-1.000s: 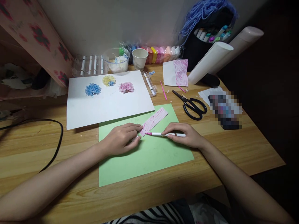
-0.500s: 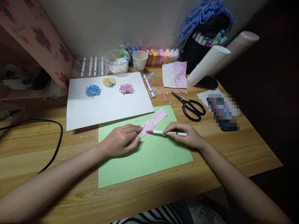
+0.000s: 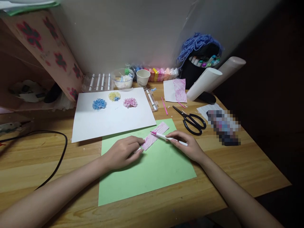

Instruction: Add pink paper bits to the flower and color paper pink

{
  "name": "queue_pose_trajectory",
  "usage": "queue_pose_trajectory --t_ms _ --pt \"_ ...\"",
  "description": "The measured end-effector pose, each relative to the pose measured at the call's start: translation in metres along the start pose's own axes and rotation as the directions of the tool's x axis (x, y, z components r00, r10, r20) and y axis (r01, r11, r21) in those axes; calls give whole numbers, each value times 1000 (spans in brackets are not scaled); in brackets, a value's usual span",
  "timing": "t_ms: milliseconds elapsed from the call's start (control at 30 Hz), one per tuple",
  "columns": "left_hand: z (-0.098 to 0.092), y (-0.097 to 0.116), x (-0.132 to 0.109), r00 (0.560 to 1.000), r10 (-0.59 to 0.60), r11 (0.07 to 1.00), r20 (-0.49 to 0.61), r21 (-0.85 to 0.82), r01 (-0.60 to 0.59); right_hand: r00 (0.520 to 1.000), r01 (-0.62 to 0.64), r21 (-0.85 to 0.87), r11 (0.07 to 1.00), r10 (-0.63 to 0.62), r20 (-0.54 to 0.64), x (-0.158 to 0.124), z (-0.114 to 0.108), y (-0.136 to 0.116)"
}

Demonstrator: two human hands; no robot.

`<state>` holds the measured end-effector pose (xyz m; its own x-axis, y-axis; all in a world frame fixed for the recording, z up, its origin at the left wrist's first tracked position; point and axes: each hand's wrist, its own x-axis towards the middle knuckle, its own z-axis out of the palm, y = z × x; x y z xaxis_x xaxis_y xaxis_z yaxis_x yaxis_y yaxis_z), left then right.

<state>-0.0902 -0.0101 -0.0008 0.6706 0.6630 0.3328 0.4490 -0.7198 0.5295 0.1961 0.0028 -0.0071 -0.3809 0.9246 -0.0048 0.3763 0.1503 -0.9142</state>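
A white paper strip (image 3: 156, 134) streaked with pink lies slanted on the green sheet (image 3: 152, 174). The fingertips of my left hand (image 3: 124, 150) press on its lower left end, and a small white piece, perhaps a pen cap, shows between thumb and fingers. My right hand (image 3: 186, 144) holds a white pen (image 3: 163, 136) with a pink tip, which touches or hovers just over the strip's middle. Above the green sheet, a white board (image 3: 114, 118) carries blue, yellow and pink clusters of paper bits.
Black scissors (image 3: 191, 121) lie right of the green sheet, near a partly pink paper (image 3: 175, 91). Along the wall stand a paper cup (image 3: 143, 78), a clear bowl (image 3: 123, 80) and a black pen holder (image 3: 193, 74). A black cable (image 3: 64, 148) curves at the left.
The camera view has tilted up, so the table sits lower in the picture. The pen tip has moved up and right along the strip, which now bears more pink. Both holds are unchanged.
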Motion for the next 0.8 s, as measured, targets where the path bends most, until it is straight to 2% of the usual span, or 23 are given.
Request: queue_pose_trajectory --t_ms 167,367,467,533,633,700,800 --pt "-1 -1 0 998 -61 998 -34 -25 60 996 40 142 989 -52 79 -5 7 -5" --pt "-2 -2 -1 997 -74 997 -22 -36 73 988 20 98 995 -35 152 -5 12 -10" --pt "0 -3 -3 996 -85 996 -4 33 85 983 56 72 996 -67 168 -4 12 -14" --pt "1 0 -3 996 -89 993 21 85 87 972 127 34 991 -131 194 -3 13 -17" --pt "0 8 1 981 -133 991 139 46 128 934 291 -48 956 -273 230 -4 15 -24" --pt "-4 17 5 963 -186 982 195 12 187 900 411 -96 906 -388 199 -5 17 -28" --pt "-18 31 15 942 -264 963 207 10 268 833 552 -158 819 -537 131 -7 17 -37"
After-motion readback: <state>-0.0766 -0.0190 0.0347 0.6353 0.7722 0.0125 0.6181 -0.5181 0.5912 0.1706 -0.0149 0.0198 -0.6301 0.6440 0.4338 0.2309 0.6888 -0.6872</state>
